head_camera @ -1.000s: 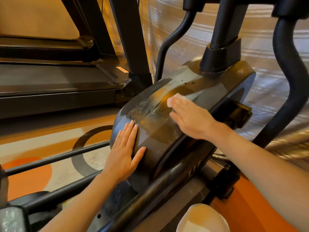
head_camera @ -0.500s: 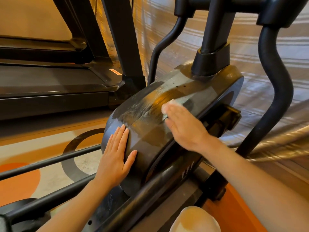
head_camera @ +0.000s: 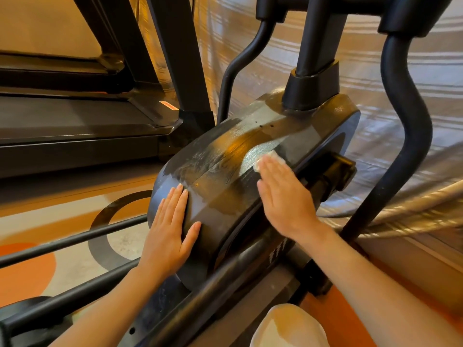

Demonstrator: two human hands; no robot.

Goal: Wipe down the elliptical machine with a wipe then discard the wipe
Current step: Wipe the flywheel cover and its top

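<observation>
treadmill point(head_camera: 75, 126) upper left, black, orange label near its front corner | curtain point(head_camera: 363, 108) upper right, pale, striped, folds draped to lower right | floor point(head_camera: 62, 221) left, cream with orange patches and a dark ring point(head_camera: 100, 219) | knee point(head_camera: 290, 326) bottom centre-right, pale cloth

No text can be read for certain. Pale letters on the elliptical machine's point(head_camera: 250, 156) lower frame are blurred, and an orange label point(head_camera: 168, 105) on the treadmill point(head_camera: 75, 121) is too small.
</observation>
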